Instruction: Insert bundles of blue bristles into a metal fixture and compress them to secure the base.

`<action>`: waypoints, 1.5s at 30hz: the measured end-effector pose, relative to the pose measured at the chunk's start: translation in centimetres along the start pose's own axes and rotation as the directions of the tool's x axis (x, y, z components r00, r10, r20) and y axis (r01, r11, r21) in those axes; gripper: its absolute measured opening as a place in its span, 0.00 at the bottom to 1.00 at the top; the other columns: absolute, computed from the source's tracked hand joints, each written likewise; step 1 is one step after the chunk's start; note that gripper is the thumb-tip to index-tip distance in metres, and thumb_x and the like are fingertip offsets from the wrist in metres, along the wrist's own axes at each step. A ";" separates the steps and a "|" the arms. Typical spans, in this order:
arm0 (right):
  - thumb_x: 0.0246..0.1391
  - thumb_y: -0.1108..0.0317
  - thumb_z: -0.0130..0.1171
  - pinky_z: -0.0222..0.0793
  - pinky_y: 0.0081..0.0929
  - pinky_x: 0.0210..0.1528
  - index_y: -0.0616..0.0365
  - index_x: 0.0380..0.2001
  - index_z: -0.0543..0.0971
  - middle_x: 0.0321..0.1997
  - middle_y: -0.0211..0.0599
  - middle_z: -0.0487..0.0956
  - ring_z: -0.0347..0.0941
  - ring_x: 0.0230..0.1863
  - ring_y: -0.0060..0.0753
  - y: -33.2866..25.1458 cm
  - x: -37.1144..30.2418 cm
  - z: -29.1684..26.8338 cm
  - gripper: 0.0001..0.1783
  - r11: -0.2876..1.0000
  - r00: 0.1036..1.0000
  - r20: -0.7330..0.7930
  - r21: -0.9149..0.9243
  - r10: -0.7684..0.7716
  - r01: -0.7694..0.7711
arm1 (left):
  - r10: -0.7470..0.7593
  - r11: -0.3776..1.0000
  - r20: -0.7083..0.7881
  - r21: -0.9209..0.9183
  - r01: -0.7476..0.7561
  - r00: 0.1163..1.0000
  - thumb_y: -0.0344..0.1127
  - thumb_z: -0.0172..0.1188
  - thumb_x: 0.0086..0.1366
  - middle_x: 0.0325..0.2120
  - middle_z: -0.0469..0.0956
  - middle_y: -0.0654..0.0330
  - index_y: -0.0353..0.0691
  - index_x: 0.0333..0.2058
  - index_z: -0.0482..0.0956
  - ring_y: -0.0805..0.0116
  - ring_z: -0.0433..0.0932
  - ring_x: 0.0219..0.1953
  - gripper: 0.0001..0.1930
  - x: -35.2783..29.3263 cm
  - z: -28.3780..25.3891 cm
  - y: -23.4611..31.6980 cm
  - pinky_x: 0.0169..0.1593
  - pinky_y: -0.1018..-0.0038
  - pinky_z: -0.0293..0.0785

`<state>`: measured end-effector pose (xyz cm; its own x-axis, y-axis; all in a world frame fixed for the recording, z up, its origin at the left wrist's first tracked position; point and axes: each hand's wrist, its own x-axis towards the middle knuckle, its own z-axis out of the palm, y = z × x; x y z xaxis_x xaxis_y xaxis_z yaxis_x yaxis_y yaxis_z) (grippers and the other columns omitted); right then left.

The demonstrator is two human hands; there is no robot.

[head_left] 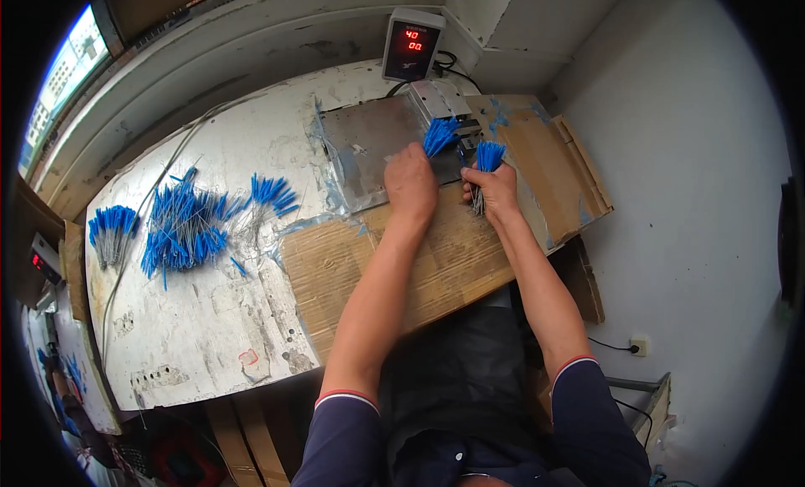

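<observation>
My left hand (411, 183) is closed round a bundle of thin pieces with blue ends (441, 137), which fan out above the fist beside a small machine (438, 99). In my right hand (496, 189) is a second bundle of blue-tipped wires (490, 156), its blue ends up and its bare metal ends showing below the fingers. The left hand is over the edge of a grey metal plate (369, 143); the right is a little nearer me, above cardboard. What the left palm covers is hidden.
On the white worktop (277, 311) to the left lie a large heap of blue-tipped wires (184, 223), a smaller pile (267, 197) and a bunch (112, 234). A cable (159, 172) crosses there. A display box (413, 44) with red digits stands behind; a wall (696, 151) rises right.
</observation>
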<state>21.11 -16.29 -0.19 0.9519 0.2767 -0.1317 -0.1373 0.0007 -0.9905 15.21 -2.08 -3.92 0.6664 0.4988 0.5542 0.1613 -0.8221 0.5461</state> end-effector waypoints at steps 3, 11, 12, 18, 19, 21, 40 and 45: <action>0.47 0.79 0.68 0.73 0.25 0.16 0.61 0.29 0.74 0.22 0.37 0.78 0.76 0.18 0.27 0.0 0.7 0.4 0.11 0.999 0.999 -0.042 -0.033 -0.026 0.024 | -0.124 0.991 -0.053 -0.055 0.121 0.991 0.27 0.58 0.59 0.29 0.79 0.48 0.37 0.36 0.74 0.47 0.80 0.34 0.06 0.1 0.2 0.1 0.40 0.55 0.75; 0.46 0.80 0.66 0.71 0.25 0.13 0.62 0.25 0.75 0.19 0.36 0.76 0.74 0.15 0.27 -0.2 2.2 1.3 0.08 0.993 0.995 -0.098 -0.118 0.003 -0.015 | -0.097 0.993 -0.098 -0.082 0.089 0.990 0.27 0.61 0.55 0.31 0.79 0.50 0.38 0.37 0.75 0.49 0.78 0.38 0.10 0.2 -0.3 0.1 0.42 0.56 0.73; 0.46 0.80 0.66 0.71 0.25 0.13 0.62 0.25 0.75 0.19 0.36 0.76 0.74 0.15 0.27 -0.2 2.1 1.5 0.08 0.993 0.995 -0.098 -0.118 0.004 -0.016 | -0.097 0.993 -0.097 -0.083 0.089 0.991 0.27 0.61 0.55 0.31 0.79 0.50 0.38 0.37 0.75 0.49 0.78 0.38 0.10 0.2 -0.3 0.1 0.42 0.56 0.73; 0.49 0.79 0.66 0.72 0.24 0.14 0.63 0.28 0.76 0.21 0.37 0.78 0.74 0.15 0.26 0.4 2.0 1.3 0.06 0.996 0.990 -0.134 -0.083 -0.050 0.039 | -0.051 0.995 -0.115 -0.092 0.040 0.992 0.25 0.60 0.54 0.34 0.80 0.51 0.37 0.37 0.76 0.51 0.76 0.42 0.10 0.2 -0.3 0.1 0.46 0.58 0.70; 0.50 0.77 0.65 0.74 0.24 0.16 0.63 0.29 0.77 0.23 0.37 0.78 0.75 0.17 0.26 0.5 1.9 1.1 0.06 0.998 0.993 -0.106 -0.033 -0.047 0.044 | -0.033 0.996 -0.081 -0.091 0.026 0.996 0.25 0.59 0.55 0.34 0.80 0.51 0.37 0.37 0.75 0.51 0.76 0.42 0.10 0.1 -0.3 0.1 0.46 0.58 0.70; 0.52 0.76 0.65 0.75 0.24 0.18 0.64 0.31 0.78 0.24 0.37 0.79 0.76 0.19 0.26 0.7 1.7 0.7 0.05 0.999 0.996 -0.076 0.016 -0.045 0.047 | -0.016 0.996 -0.047 -0.089 0.012 0.999 0.25 0.59 0.55 0.34 0.80 0.51 0.37 0.37 0.75 0.50 0.76 0.42 0.09 0.1 -0.4 0.1 0.47 0.58 0.69; 0.54 0.78 0.64 0.79 0.25 0.22 0.68 0.36 0.78 0.28 0.38 0.80 0.78 0.24 0.28 0.5 0.6 -0.6 0.07 0.997 1.000 0.027 0.072 0.003 -0.005 | 0.000 0.995 0.005 -0.101 0.001 1.000 0.26 0.59 0.55 0.30 0.78 0.49 0.36 0.34 0.74 0.49 0.76 0.37 0.07 0.2 -0.5 0.3 0.43 0.56 0.71; 0.53 0.77 0.66 0.78 0.24 0.21 0.66 0.35 0.79 0.27 0.37 0.80 0.77 0.22 0.27 0.4 0.4 -0.7 0.08 0.999 0.999 0.036 0.039 0.023 -0.024 | 0.010 0.995 -0.010 -0.102 -0.011 1.000 0.25 0.58 0.55 0.29 0.78 0.50 0.36 0.33 0.74 0.49 0.76 0.36 0.07 0.1 -0.5 0.3 0.42 0.56 0.71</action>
<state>21.58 -16.84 -0.68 0.9379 0.3116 -0.1525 -0.1708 0.0320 -0.9848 14.93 -2.11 -3.39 0.6603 0.4933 0.5662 0.0791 -0.7954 0.6009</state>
